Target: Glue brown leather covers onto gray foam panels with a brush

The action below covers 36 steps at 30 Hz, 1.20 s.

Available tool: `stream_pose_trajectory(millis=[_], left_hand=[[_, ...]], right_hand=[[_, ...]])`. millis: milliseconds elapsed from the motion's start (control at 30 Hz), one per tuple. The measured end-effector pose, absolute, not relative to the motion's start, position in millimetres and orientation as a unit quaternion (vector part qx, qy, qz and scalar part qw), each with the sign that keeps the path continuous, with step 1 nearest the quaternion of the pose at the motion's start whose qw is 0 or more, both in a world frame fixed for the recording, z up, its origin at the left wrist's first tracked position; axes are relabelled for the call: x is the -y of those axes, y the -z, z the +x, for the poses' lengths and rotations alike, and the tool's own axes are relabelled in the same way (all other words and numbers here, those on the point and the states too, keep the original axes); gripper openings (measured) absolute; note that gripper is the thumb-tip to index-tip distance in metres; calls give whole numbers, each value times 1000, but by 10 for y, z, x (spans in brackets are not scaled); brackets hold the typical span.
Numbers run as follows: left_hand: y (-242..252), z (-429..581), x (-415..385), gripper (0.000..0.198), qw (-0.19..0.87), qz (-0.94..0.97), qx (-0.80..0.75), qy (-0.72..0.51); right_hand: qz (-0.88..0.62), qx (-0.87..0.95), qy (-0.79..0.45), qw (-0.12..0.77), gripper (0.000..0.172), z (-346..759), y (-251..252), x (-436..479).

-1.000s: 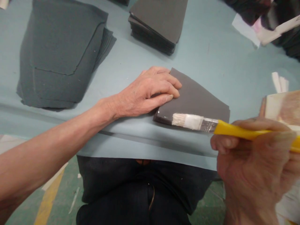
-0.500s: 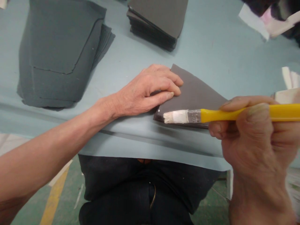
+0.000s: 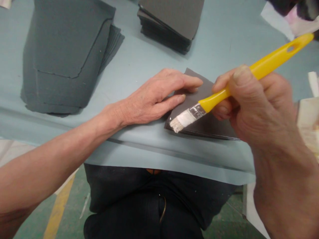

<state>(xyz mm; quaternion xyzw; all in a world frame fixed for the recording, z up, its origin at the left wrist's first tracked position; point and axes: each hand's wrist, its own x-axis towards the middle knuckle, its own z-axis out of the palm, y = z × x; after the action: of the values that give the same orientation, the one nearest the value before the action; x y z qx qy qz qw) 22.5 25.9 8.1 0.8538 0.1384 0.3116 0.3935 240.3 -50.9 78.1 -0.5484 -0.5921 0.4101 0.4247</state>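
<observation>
Right grip (image 3: 259, 111): closed around the yellow-handled brush (image 3: 211, 101), whose pale bristles lie at the near left corner of a grey stack (image 3: 211, 124), below and left of that grip; from where I stand, contact is unclear. Left grip (image 3: 157, 96): half open, fingers resting on the same stack. Beyond both on the worktop (image 3: 231, 59): a second stack (image 3: 171, 16). Left of both: a dark pile (image 3: 67, 43).
</observation>
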Motion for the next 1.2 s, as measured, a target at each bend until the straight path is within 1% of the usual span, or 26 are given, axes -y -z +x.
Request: stream_pose_trajectory(millis=[67, 167, 300, 400, 500, 667, 933, 1067, 1200], left_hand=[[-84, 215, -248, 43, 397, 850, -141, -316], [-82, 206, -238, 44, 405, 845, -155, -312], [-77, 206, -237, 44, 407, 843, -166, -311], [-90, 210, -235, 43, 408, 841, -168, -313], [-108, 214, -232, 42, 410, 840, -163, -315], [-103, 212, -233, 41, 400, 844, -168, -315], [-101, 216, -236, 41, 388, 849, -174, -315], [-108, 208, -234, 42, 373, 856, -183, -306], [-82, 202, -265, 42, 345, 868, -171, -312]], right_hand=[[-537, 597, -416, 427, 52, 2372, -789, 468], [-512, 603, -433, 432, 52, 2329, -794, 416], [-536, 625, -415, 388, 53, 2315, -827, 370], [-559, 642, -386, 355, 46, 2346, -861, 359], [-565, 636, -390, 353, 37, 2381, -880, 362], [-576, 601, -405, 378, 41, 2386, -891, 387], [-586, 573, -426, 384, 43, 2453, -907, 450], [-625, 563, -398, 366, 44, 2500, -918, 495], [-647, 580, -370, 329, 37, 2604, -947, 539]])
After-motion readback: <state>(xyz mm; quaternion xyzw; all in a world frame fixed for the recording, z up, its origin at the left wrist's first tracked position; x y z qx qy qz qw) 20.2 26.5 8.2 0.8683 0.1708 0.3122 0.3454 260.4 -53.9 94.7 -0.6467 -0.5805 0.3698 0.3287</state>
